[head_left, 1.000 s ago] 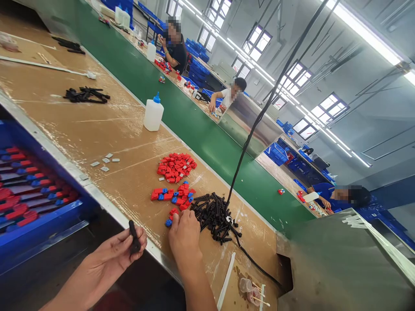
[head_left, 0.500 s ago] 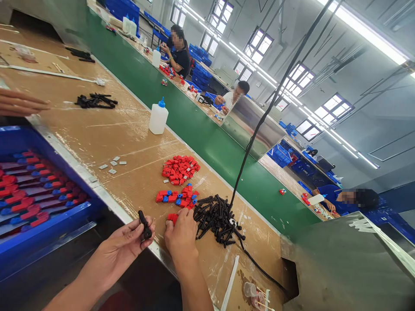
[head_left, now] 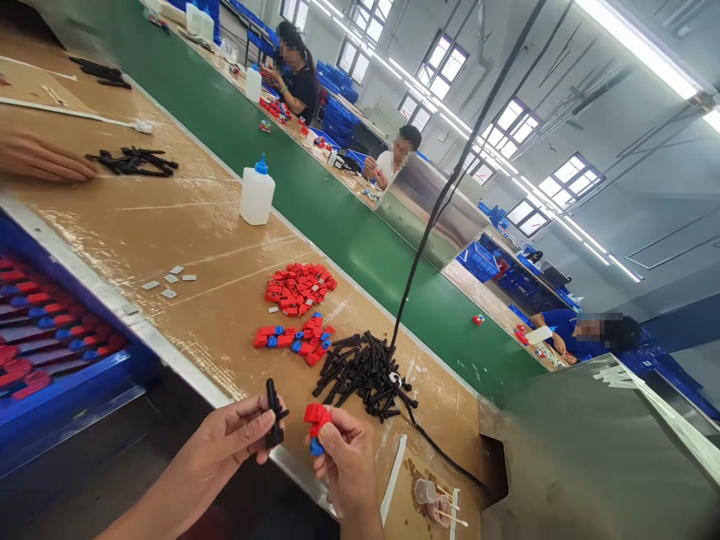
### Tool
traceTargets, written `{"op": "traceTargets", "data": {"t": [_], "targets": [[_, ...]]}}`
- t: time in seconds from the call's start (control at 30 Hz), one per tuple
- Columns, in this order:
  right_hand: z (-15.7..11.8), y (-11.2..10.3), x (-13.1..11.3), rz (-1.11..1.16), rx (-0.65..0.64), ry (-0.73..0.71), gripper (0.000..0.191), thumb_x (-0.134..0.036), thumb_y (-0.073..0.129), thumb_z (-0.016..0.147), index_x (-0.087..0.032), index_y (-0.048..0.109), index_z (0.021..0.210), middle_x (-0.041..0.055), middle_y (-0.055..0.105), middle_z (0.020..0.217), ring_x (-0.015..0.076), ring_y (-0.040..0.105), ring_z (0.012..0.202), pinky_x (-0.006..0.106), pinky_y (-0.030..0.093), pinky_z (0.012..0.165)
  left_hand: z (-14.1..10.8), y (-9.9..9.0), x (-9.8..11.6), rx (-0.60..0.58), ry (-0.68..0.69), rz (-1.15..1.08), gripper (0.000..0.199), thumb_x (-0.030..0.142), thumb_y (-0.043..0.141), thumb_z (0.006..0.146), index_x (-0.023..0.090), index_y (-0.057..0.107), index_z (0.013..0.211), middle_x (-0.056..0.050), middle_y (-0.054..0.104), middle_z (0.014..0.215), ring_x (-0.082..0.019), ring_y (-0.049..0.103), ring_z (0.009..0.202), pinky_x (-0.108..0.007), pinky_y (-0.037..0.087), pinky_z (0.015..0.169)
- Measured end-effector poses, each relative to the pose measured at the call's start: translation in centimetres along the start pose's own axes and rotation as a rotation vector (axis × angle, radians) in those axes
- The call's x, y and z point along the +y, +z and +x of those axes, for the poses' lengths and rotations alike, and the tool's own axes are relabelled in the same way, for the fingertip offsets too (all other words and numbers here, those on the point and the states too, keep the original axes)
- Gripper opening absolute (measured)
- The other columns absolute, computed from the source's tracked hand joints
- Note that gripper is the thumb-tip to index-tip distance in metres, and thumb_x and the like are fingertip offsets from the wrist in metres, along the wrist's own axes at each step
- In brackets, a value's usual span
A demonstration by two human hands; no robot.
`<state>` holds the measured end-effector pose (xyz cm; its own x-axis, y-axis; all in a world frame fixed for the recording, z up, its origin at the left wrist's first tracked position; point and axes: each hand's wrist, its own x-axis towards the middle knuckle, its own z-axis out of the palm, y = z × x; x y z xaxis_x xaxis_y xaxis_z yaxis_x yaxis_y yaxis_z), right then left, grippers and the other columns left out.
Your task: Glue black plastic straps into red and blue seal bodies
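Note:
My left hand [head_left: 241, 435] pinches a black stick-like part [head_left: 274, 412], held upright over the bench's front edge. Just to its right, my right hand [head_left: 349, 457] grips a red and blue piece [head_left: 316, 420] between thumb and fingers; the two parts are apart. Beyond my hands lies a heap of black parts [head_left: 365, 375]. Left of that heap are some red and blue pieces [head_left: 301, 339], with a pile of red pieces [head_left: 301, 289] behind them. Several small pale tags [head_left: 170, 279] are scattered on the brown bench top [head_left: 214, 300].
A white bottle [head_left: 257, 196] with a blue cap stands by the green divider [head_left: 349, 247]. A blue crate [head_left: 84, 382] of parts is at lower left. Another person's hand [head_left: 45, 157] rests near black parts at left. A black cable [head_left: 416, 277] hangs down. Cups [head_left: 433, 499] sit lower right.
My right hand has lifted a red and blue piece off the bench and brought it near my left hand. The black part is now more upright. The other person's hand moved right.

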<state>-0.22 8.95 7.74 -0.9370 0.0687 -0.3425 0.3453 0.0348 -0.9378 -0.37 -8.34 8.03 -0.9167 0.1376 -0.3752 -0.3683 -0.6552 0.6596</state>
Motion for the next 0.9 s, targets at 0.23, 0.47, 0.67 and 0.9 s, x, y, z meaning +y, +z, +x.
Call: {"op": "traceTargets", "data": {"t": [0.23,0.47,0.67,0.9], "targets": [[-4.6,-3.2,1.4,0.427,0.016,-0.057,0.064,-0.07,0.095,0.067,-0.012,0.089,0.096,0.0031,0.065,0.056,0.0029,0.04,0.04,0.014,0.032,0.039,0.0,1.7,-2.7,-0.353,-0.164,0.291,0.062,0.08,0.092,0.064,0.019,0.08,0.071,-0.003,0.066,0.062,-0.016,0.053,0.055,-0.025,0.045,0.048],[-6.5,-5.1,3.9,0.584,0.143,-0.079,0.058,-0.065,0.096,0.069,-0.012,0.088,0.092,-0.0003,0.059,0.052,0.0017,0.036,0.035,0.013,0.031,0.034,-0.4,4.1,-4.6,-0.427,-0.232,0.389,0.067,0.084,0.092,0.06,0.019,0.072,0.065,-0.005,0.069,0.054,-0.014,0.056,0.045,-0.021,0.042,0.041],[-7.7,-5.6,5.3,0.629,0.255,-0.114,0.056,-0.062,0.098,0.069,-0.013,0.087,0.094,0.0004,0.062,0.053,0.0044,0.044,0.037,0.014,0.038,0.037,-0.8,5.3,-6.0,-0.46,-0.237,0.438,0.064,0.082,0.091,0.063,0.019,0.076,0.065,-0.006,0.072,0.055,-0.015,0.057,0.045,-0.023,0.042,0.042],[-8.5,-6.5,6.3,0.666,0.332,-0.127,0.058,-0.059,0.099,0.068,-0.012,0.087,0.099,0.0024,0.066,0.055,0.0059,0.048,0.039,0.015,0.041,0.039,-1.4,6.6,-6.3,-0.5,-0.208,0.489,0.063,0.082,0.088,0.068,0.02,0.079,0.068,-0.008,0.074,0.061,-0.018,0.061,0.053,-0.024,0.047,0.048]]}}
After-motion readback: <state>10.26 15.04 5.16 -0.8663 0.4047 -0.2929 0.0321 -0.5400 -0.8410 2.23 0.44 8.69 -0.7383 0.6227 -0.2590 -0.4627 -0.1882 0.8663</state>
